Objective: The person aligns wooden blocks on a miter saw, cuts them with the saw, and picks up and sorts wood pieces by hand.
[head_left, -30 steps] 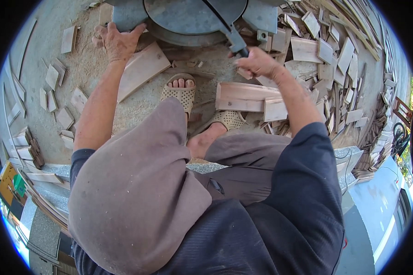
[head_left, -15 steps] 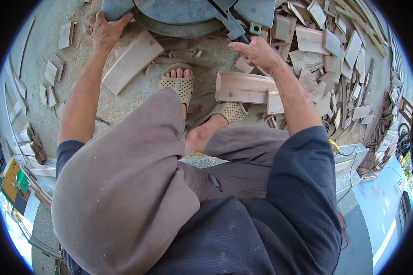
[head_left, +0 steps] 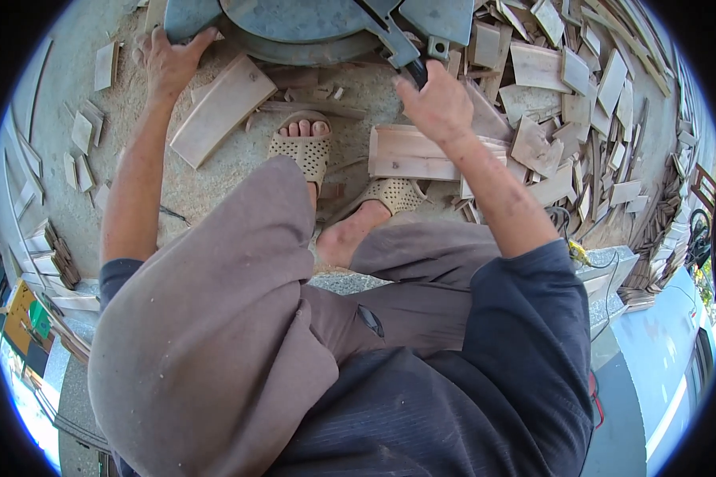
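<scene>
A grey metal mitre-saw base point(head_left: 306, 22) with a round turntable lies at the top edge. My left hand point(head_left: 171, 60) grips its left corner, thumb and fingers spread round the metal. My right hand point(head_left: 437, 107) is on the black handle point(head_left: 412, 75) of the slotted arm at the front right, with its fingers partly hidden beneath. A pale board point(head_left: 223, 107) lies below the saw on the left. Another board point(head_left: 410, 151) lies below my right hand, beside one of my sandalled feet point(head_left: 298, 155).
Many wood offcuts point(head_left: 537, 67) are heaped on the right, with long strips point(head_left: 628, 48) beyond. Smaller pieces point(head_left: 83, 131) are scattered on the left. A yellow-and-black tool point(head_left: 577, 254) with a cord lies at my right by a stone slab point(head_left: 612, 266).
The saw base and both my hands have shifted up and to the left in view. My right hand has turned, its thumb now lying lower beside the handle.
</scene>
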`<state>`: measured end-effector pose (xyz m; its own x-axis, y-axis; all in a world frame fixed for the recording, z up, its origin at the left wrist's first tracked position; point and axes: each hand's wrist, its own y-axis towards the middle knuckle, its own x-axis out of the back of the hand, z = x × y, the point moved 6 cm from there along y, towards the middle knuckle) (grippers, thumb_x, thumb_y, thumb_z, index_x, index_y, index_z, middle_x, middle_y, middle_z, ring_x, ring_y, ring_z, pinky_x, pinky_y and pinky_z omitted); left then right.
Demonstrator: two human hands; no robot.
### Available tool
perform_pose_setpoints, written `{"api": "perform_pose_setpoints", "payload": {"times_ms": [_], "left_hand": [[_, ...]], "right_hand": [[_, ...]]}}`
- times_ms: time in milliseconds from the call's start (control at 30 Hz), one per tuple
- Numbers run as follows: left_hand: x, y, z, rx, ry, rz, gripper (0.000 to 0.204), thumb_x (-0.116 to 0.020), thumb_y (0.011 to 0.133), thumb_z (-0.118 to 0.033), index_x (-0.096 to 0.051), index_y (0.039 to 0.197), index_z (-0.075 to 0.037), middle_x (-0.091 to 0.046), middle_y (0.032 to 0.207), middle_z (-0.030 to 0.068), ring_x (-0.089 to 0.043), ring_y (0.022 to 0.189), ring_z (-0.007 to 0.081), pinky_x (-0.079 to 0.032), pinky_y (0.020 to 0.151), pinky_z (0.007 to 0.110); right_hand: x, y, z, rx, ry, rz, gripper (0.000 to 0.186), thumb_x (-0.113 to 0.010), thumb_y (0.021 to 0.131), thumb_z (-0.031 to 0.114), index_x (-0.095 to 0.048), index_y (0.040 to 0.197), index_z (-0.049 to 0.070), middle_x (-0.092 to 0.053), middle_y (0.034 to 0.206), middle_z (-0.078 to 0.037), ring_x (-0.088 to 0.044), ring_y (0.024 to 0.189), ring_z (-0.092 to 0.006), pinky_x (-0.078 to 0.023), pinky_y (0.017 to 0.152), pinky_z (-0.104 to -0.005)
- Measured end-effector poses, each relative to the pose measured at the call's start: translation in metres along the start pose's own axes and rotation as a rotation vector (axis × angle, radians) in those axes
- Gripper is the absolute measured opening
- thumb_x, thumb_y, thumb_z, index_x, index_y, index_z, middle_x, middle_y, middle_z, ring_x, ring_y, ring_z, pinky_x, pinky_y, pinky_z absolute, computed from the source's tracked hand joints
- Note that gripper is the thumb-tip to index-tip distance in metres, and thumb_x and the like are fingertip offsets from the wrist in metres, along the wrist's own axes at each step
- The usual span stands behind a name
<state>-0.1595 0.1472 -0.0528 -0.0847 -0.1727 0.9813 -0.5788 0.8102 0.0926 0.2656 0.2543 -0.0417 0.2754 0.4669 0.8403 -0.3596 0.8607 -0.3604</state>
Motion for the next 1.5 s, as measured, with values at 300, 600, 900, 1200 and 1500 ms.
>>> {"api": "perform_pose_setpoints", "payload": {"times_ms": [300,600,900,1200,1500], "left_hand": [[-0.019,-0.148,0.036,-0.177,0.007,0.420,0.083,-0.077,0.080,-0.046,-0.051,0.136,0.008,-0.036,0.152,0.0304,-0.031,0.144,0.0417,-0.027,0.119,0.045],[0.035,-0.129,0.007,-0.013,-0.026,0.549,0.063,-0.080,0.074,-0.034,-0.061,0.122,0.001,-0.060,0.128,0.0247,-0.059,0.116,0.0409,-0.047,0.098,0.047],[0.114,-0.066,-0.034,-0.499,-0.150,0.515,0.022,-0.069,0.087,-0.027,-0.068,0.098,-0.008,-0.065,0.080,0.0155,-0.065,0.082,0.0346,-0.051,0.076,0.048],[0.087,0.085,-0.126,-0.844,0.252,0.332,0.020,-0.066,0.091,-0.027,-0.066,0.097,-0.009,-0.067,0.085,0.0120,-0.067,0.093,0.0326,-0.053,0.079,0.047],[0.100,0.089,-0.122,-0.650,0.561,0.042,0.024,-0.066,0.083,-0.031,-0.073,0.088,-0.008,-0.071,0.088,0.0145,-0.070,0.086,0.0322,-0.055,0.071,0.046]], "right_hand": [[-0.027,0.021,-0.038,-0.147,0.610,0.596,0.045,-0.075,0.084,0.046,-0.061,0.083,0.004,-0.056,0.064,-0.001,-0.051,0.049,-0.0118,-0.044,0.046,-0.0290],[-0.006,0.021,-0.036,-0.056,0.336,0.319,0.042,-0.077,0.081,0.040,-0.061,0.092,0.003,-0.056,0.066,0.001,-0.054,0.059,-0.0126,-0.047,0.056,-0.0338],[-0.016,0.011,-0.034,-0.280,0.749,0.668,0.043,-0.081,0.080,0.039,-0.059,0.089,0.004,-0.050,0.061,0.002,-0.043,0.047,-0.0082,-0.036,0.041,-0.0283],[0.023,0.008,-0.034,0.107,-0.005,0.009,0.046,-0.076,0.082,0.040,-0.067,0.097,-0.002,-0.068,0.079,-0.013,-0.065,0.072,-0.0179,-0.052,0.068,-0.0322],[0.314,0.065,0.087,0.406,0.295,-0.623,0.046,-0.055,0.099,0.044,-0.071,0.113,0.003,-0.074,0.102,-0.008,-0.067,0.083,-0.0146,-0.052,0.076,-0.0337]]}}
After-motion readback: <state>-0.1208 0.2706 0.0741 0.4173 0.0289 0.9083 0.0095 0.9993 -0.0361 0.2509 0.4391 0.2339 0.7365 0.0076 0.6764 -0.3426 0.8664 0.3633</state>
